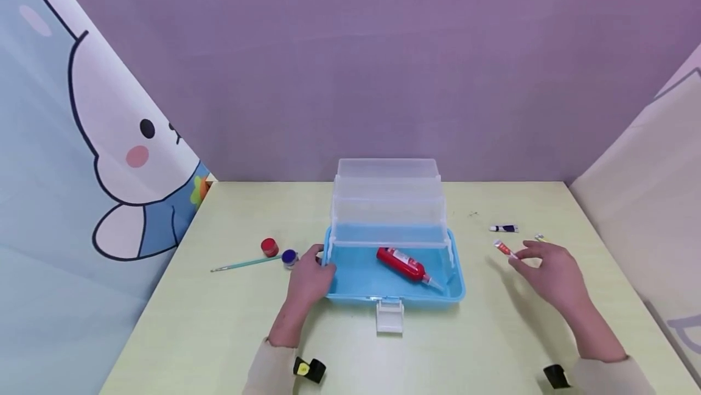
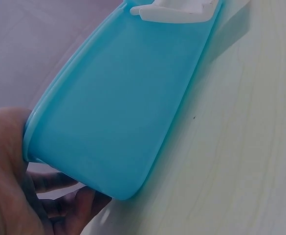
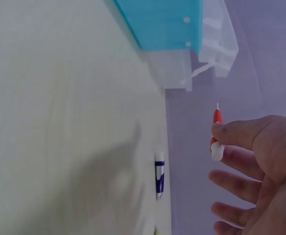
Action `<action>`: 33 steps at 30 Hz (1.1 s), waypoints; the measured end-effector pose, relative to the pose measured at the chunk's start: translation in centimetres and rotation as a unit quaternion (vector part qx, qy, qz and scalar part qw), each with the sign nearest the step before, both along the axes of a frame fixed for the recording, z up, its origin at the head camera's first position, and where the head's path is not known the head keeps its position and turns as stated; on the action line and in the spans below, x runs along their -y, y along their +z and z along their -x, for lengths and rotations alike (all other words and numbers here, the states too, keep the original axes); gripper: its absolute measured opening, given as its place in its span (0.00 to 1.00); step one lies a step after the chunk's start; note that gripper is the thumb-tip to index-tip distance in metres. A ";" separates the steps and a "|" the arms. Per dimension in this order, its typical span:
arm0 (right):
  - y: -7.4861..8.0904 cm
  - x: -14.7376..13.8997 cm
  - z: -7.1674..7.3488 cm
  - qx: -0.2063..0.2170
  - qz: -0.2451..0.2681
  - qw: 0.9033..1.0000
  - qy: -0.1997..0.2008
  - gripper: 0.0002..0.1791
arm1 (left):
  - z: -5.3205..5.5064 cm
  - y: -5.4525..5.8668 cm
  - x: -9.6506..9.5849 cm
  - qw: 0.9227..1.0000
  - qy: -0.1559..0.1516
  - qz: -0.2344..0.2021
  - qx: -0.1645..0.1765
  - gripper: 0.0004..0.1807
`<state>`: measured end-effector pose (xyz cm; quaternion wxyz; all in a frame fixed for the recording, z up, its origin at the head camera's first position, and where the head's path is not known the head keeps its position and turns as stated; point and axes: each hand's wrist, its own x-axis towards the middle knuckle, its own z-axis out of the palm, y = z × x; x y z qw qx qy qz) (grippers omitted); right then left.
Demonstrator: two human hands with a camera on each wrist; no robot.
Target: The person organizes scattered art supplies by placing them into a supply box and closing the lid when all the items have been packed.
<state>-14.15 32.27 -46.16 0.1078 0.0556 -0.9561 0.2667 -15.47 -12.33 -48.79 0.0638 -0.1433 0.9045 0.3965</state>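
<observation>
A light blue plastic box [image 1: 350,279] stands in the middle of the table, its clear lid raised at the back and its white latch [image 1: 390,317] hanging down in front. Inside lies a red squeeze bottle [image 1: 404,264] with a pale nozzle. My left hand [image 1: 311,278] grips the box's left wall, thumb at the rim and fingers along the outside, as the left wrist view also shows. Right of the box, my right hand [image 1: 552,270] pinches a small red-and-white paint tube [image 1: 502,248] between thumb and forefinger, above the table. Its other fingers are spread in the right wrist view.
A dark blue and white paint tube [image 1: 504,229] lies at the back right, with a yellowish tube [image 1: 540,238] partly behind the right hand. On the left are a red paint pot [image 1: 269,247], a dark blue pot [image 1: 289,258] and a teal brush [image 1: 246,264]. Purple cloth hangs behind.
</observation>
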 end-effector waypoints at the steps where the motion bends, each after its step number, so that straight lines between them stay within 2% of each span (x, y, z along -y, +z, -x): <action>1: 0.2 0.2 0.1 0.001 0.003 1.000 0.001 0.11 | 0.0 0.0 0.0 1.000 0.000 -0.002 -0.001 0.28; 11: 2.1 1.8 0.5 0.020 0.020 1.000 0.001 0.14 | 0.0 0.0 0.2 1.000 -0.009 -0.005 0.004 0.28; 25: 3.4 2.9 1.6 0.006 0.025 1.000 0.017 0.13 | 0.3 0.0 0.2 1.000 -0.010 -0.005 0.003 0.28; 33: 4.3 3.7 2.3 0.024 0.019 0.999 0.025 0.13 | 0.2 0.2 0.2 1.000 -0.013 -0.003 0.001 0.28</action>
